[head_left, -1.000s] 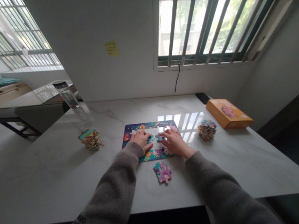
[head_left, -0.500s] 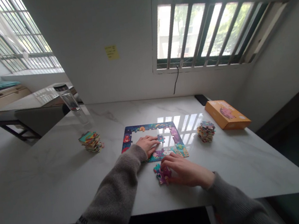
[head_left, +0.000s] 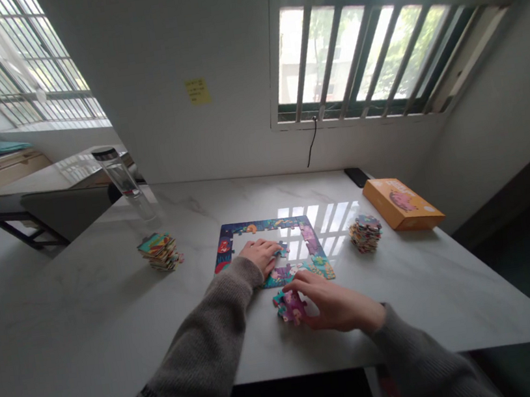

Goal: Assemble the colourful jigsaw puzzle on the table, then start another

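Beside one puzzle [head_left: 308, 237] — two tall stacks [head_left: 366, 234]

left grip [head_left: 260, 256] lies palm down; right grip [head_left: 329, 302] curves, thumb apart from fingers.

Pieces [head_left: 292, 307] before puzzle frame [head_left: 321, 266]

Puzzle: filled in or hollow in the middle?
Mostly hollow: white table shows inside the border, with a piece at the left hand.
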### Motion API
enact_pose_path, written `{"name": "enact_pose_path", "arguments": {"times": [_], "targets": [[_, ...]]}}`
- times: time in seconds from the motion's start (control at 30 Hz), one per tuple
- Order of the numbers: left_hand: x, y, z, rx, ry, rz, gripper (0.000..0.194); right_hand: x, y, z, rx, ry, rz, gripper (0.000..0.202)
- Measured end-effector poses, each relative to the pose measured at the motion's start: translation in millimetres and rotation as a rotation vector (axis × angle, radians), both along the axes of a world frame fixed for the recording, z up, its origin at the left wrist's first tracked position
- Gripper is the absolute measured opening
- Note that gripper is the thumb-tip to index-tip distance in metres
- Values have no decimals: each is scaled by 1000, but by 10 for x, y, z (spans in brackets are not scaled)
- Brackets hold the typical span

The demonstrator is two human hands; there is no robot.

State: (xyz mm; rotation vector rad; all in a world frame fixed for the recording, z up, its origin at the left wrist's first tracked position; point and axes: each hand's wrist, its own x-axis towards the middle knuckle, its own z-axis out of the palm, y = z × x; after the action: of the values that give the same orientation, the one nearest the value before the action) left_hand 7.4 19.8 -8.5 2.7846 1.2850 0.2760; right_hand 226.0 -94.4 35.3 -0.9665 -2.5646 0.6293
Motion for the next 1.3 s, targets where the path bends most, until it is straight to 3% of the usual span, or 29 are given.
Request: {"name": "enact_pose_path", "arguments": {"times": [0.17, 0.3, 0.5, 0.63, 0.83, 1.0, 1.17, 1.3], "targets": [[21, -16, 16, 23, 17, 41, 25, 175, 406, -5, 118, 99, -110, 30], [-3, -22, 36, 8, 13, 75, 24, 280, 824, -115, 187, 73, -148, 50], [19, -4, 6, -34, -30, 12, 34, 307, 1177, -307, 279, -26, -219, 41], [45, 19, -41, -75, -25, 8, 46, 327, 1250, -388, 284, -72, -252, 34], [19, -3, 24, -24, -3, 102, 30, 346, 1253, -468, 267, -100, -309, 25], [41, -6, 74, -8, -35, 79, 24, 340, 1232, -494, 240, -96, -284, 14], [111, 121, 47, -52, -93, 55, 39, 344, 1189, -487, 219, -97, -302, 17], [110, 186, 49, -63, -65, 41, 32, 349, 1166, -484, 203, -106, -308, 21]]}}
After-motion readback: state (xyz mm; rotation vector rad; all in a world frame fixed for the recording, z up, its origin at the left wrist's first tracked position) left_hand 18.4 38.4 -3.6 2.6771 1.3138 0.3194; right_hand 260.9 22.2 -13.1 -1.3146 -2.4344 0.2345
